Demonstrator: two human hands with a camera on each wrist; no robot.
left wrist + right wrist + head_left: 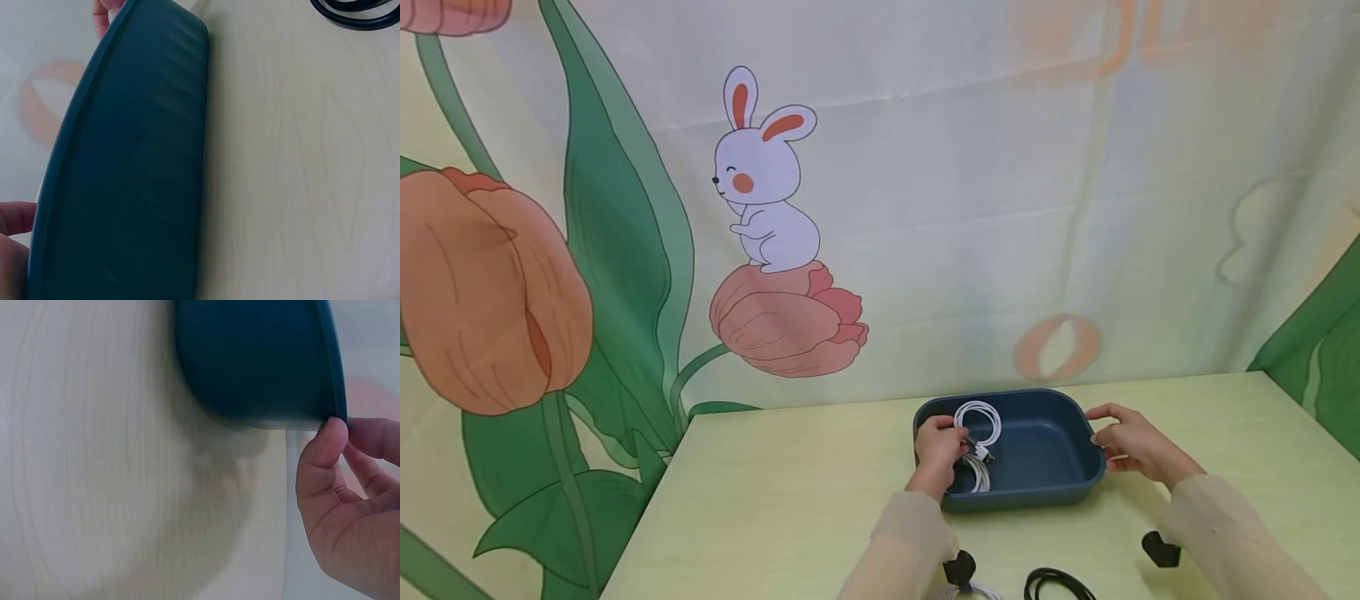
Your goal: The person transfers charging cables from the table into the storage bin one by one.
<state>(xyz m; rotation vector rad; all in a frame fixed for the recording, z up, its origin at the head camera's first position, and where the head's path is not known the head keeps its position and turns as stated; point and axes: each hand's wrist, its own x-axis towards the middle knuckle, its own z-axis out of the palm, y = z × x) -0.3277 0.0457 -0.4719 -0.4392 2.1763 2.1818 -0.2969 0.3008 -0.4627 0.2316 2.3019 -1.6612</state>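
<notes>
A dark blue rectangular tray [1045, 450] stands toward the back of the table. Inside its left part lie two coiled white cables, an upper coil [992, 417] by the back wall and a lower coil [979, 477], with plug ends between them. My left hand [936, 450] reaches over the tray's left side, thumb and fingertips pinching the upper coil at its lower left. In the left wrist view the tray's side wall [131, 150] hides most of that hand. At the opposite end my right hand [350, 500] pinches the tray's rim between thumb and fingers.
At the front table edge of the head view lie a black coiled cable [1060, 577] and another white cable [977, 590], partly cut off. Behind the pale wood-grain table [790, 500] hangs a printed cloth [925, 250] with a rabbit and tulips.
</notes>
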